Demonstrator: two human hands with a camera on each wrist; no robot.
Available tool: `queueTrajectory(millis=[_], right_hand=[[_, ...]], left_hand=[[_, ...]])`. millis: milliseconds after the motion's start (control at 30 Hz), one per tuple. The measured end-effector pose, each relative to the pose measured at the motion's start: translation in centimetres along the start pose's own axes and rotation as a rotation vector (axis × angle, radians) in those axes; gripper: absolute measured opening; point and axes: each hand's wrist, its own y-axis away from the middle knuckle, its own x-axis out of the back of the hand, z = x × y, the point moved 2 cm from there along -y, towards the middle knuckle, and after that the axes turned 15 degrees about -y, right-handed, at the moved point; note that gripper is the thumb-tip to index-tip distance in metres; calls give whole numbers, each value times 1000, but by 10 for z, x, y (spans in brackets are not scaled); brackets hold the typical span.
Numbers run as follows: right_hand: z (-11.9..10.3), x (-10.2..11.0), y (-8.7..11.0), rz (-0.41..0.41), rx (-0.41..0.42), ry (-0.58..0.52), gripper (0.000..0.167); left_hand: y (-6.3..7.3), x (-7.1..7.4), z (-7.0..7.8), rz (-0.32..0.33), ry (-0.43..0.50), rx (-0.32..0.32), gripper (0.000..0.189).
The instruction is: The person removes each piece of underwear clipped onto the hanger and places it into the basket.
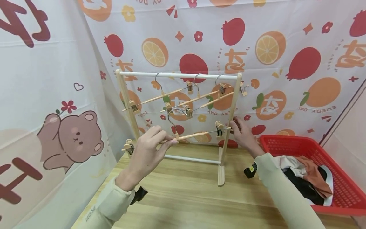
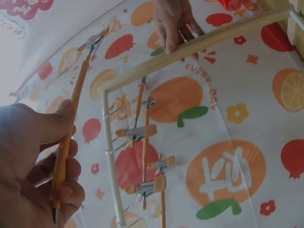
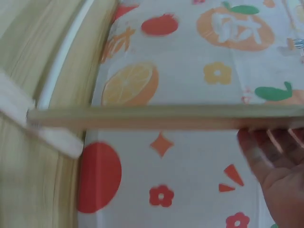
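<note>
My left hand point(image 1: 150, 149) pinches the wooden bar of a clip hanger point(image 1: 197, 135) between thumb and fingers, just below its metal hook. The left wrist view shows my fingers curled round this hanger's bar point(image 2: 71, 123). One clip point(image 1: 219, 128) sits toward the bar's right end, another point(image 1: 129, 147) at its left. The hanger is in front of a wooden rack point(image 1: 233, 98) with a white top rail. My right hand point(image 1: 243, 133) is at the rack's right post, fingers loosely extended and fingertips right at the wood, as the right wrist view also shows on the post point(image 3: 166, 118).
Three more clip hangers hang from the white rail point(image 1: 177, 75), askew, with wooden clips on their bars. A red basket point(image 1: 340, 208) with folded cloth items point(image 1: 311, 178) stands on the right of the wooden table point(image 1: 183, 197). A fruit-print curtain point(image 1: 171, 28) hangs behind.
</note>
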Motion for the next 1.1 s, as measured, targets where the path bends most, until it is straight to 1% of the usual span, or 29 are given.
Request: queueTrajectory(millis=[133, 233, 333, 400, 533, 633, 800, 933, 1100], right_hand=[[4, 2, 1, -11, -2, 13, 44], [4, 3, 2, -22, 11, 19, 44], [4, 2, 1, -22, 24, 11, 45], [4, 1, 1, -17, 25, 1, 44], [3, 0, 0, -7, 39, 1, 43], [3, 1, 0, 3, 40, 3, 42], [3, 2, 1, 16, 38, 26, 43], [6, 2, 0, 20, 51, 38, 42], [9, 1, -1, 25, 67, 12, 39]], left_hand=[[-3, 10, -8, 0, -22, 4, 16], [-6, 16, -17, 2, -40, 13, 16], [-10, 23, -29, -4, -51, 32, 15], [-13, 28, -38, 0, -33, 45, 14], [-17, 37, -58, -20, -12, 62, 12], [-17, 40, -73, -21, -38, 57, 12], [-14, 42, -94, 30, -84, 64, 15], [-12, 44, -111, 24, -142, 92, 13], [-9, 47, -129, -1, -217, 133, 13]])
